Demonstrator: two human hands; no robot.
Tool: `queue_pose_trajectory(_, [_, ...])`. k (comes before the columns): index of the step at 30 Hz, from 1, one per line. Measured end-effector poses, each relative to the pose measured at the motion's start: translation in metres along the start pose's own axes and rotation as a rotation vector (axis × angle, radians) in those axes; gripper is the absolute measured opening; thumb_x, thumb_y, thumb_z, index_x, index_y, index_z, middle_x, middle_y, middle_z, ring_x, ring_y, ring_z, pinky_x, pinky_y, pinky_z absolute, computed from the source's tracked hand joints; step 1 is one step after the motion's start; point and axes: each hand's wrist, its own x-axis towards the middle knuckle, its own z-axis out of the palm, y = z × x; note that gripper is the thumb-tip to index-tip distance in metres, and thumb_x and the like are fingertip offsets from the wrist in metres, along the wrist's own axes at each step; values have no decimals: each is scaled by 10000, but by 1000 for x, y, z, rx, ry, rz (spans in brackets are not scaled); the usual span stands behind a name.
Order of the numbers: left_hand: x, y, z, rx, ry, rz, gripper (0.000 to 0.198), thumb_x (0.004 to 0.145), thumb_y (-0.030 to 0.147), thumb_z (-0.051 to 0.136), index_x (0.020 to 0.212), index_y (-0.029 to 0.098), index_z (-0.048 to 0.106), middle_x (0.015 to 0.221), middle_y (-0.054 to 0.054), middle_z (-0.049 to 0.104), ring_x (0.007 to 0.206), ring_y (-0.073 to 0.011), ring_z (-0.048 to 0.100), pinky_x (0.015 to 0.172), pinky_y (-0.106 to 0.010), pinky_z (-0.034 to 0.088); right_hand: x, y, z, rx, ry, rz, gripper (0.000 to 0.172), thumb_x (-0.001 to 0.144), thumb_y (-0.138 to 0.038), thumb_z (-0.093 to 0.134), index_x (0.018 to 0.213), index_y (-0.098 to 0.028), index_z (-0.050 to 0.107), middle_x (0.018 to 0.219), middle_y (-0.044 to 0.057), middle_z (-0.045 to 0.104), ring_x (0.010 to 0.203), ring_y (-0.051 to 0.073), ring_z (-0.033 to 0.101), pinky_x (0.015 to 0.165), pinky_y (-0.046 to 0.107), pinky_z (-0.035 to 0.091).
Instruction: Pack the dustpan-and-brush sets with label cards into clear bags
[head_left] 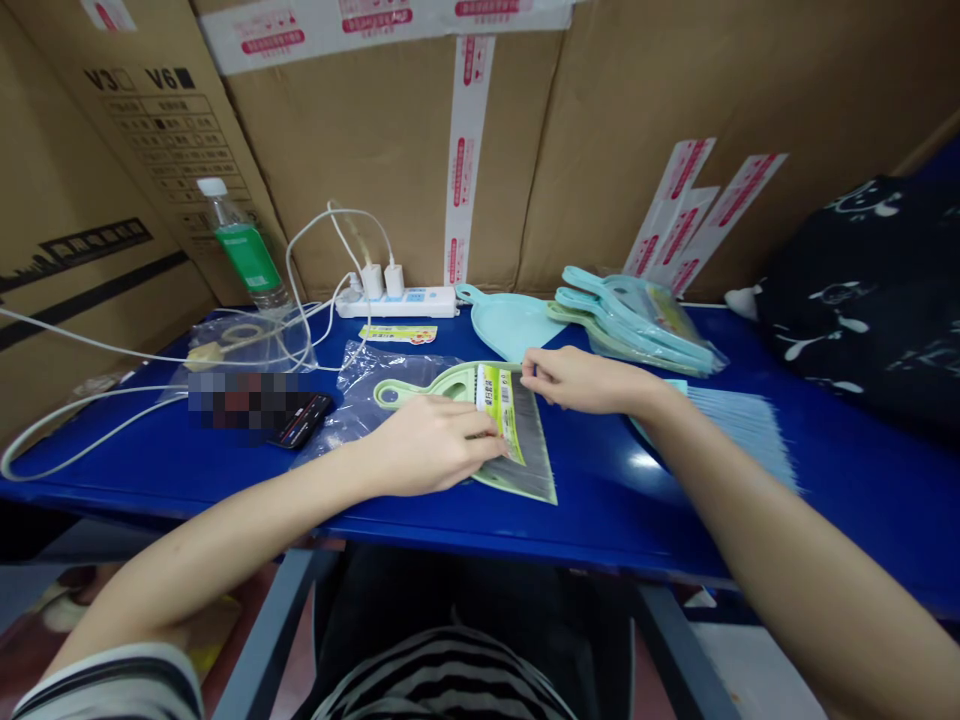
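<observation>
A light green dustpan and brush set [459, 383] with grey bristles lies near the front of the table, its handle pointing left. A yellow-green paper label [498, 400] is wrapped across the bristles. Over the dustpan's lower side rests my left hand [439, 440], holding it with bent fingers, the fingertips at the label's lower end. My right hand [574, 380] is closed in a pinch at the set's upper edge, just right of the label. Whatever is between its fingertips is hidden. Clear plastic wrapping [356, 405] lies partly under the handle.
A pale blue dustpan [514, 322] and a stack of bagged sets [637, 320] lie behind. A blue brush [742, 425] is beyond my right forearm. At left are a phone [301, 420], a bottle [247, 255], a power strip [420, 303] and cables. Cardboard [375, 150] stands behind.
</observation>
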Motion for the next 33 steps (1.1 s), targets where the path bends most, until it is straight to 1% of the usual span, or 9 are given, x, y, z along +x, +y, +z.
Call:
queue_pose_trajectory(3, [0,4,1,-22,-4,6,278,946,181,389,1017,181,658,941,-27,725,797,-134,658,669,-259,494,1,-3,2,-57,26,19,261,948,-296,344,1070,-171,537,750,55,662,664,171,603,605,262,394])
queue_pose_trajectory(6, [0,8,3,-35,-16,10,285,962,222,386,987,174,665,869,-26,727,760,-143,651,648,-269,482,0,-6,2,-132,39,37,297,946,-336,374,1121,-171,549,822,72,684,726,192,614,581,266,369])
queue_pose_trajectory(10, [0,10,4,-84,-3,23,322,981,292,366,986,166,663,869,-31,732,792,-157,652,686,-284,485,1,-8,4,-211,79,69,298,934,-375,406,1080,-180,579,855,87,699,779,219,631,558,273,349])
queue_pose_trajectory(16, [0,9,6,-56,1,52,328,983,308,370,973,162,663,940,-43,737,826,-161,650,682,-293,470,2,-8,5,-251,95,82,265,929,-367,421,1049,-185,572,901,93,700,826,239,638,566,284,345])
queue_pose_trajectory(20, [0,8,6,-40,26,64,303,976,299,393,985,166,665,973,-43,731,842,-150,643,684,-288,460,0,-10,4,-254,126,83,264,929,-390,431,1055,-189,545,898,90,694,800,234,636,559,279,339])
queue_pose_trajectory(24, [0,4,6,-27,46,55,316,976,306,383,967,180,672,916,-33,724,795,-144,627,663,-288,445,-1,-11,3,-243,125,72,274,923,-412,449,1047,-183,534,875,89,689,770,229,632,556,276,338])
queue_pose_trajectory(29, [-1,-2,2,13,70,5,359,980,303,352,884,173,674,814,-22,699,744,-148,603,647,-281,431,0,-10,4,-234,117,75,337,938,-455,412,1088,-173,518,896,99,688,791,244,635,577,285,353])
queue_pose_trajectory(31, [-2,-6,-1,56,45,-62,379,980,291,336,845,165,668,775,-28,679,716,-144,588,634,-274,423,1,-10,5,-227,118,76,385,937,-486,397,1118,-165,506,922,111,686,815,258,638,592,292,367])
queue_pose_trajectory(33, [-3,-12,-5,117,-1,-161,387,973,283,335,794,163,657,762,-35,664,701,-143,576,619,-271,419,1,-9,5,-224,118,84,426,934,-511,385,1140,-156,499,930,123,686,835,274,641,609,302,385])
